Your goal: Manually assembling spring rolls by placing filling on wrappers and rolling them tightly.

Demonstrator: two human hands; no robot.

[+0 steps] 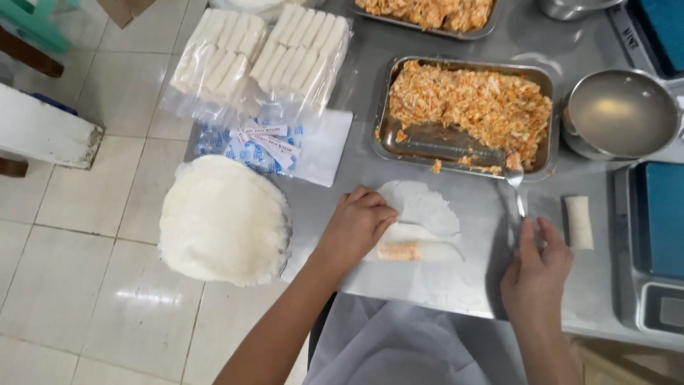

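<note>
Head view: filling tray [399, 142] beyond half-rolled wrapper [417, 235].

The half-rolled wrapper [417, 228] lies between wrapper stack [223, 219] left and finished roll [578, 222] right, filling tray [463, 117] behind.

Brushed matt steel table [456, 285], shiny metal tray [388, 107], glossy plastic bags [214, 100], thin papery white wrapper [424, 207].

1. Wrapper stack [223, 219] at the bench [442, 285] edge.
2. Bagged rolls [263, 53] behind it.
3. Pot [621, 114] at the right.
4. Finished roll [579, 222] near a blue scale [662, 221].
5. Second filling tray [427, 14] at the back.
</note>
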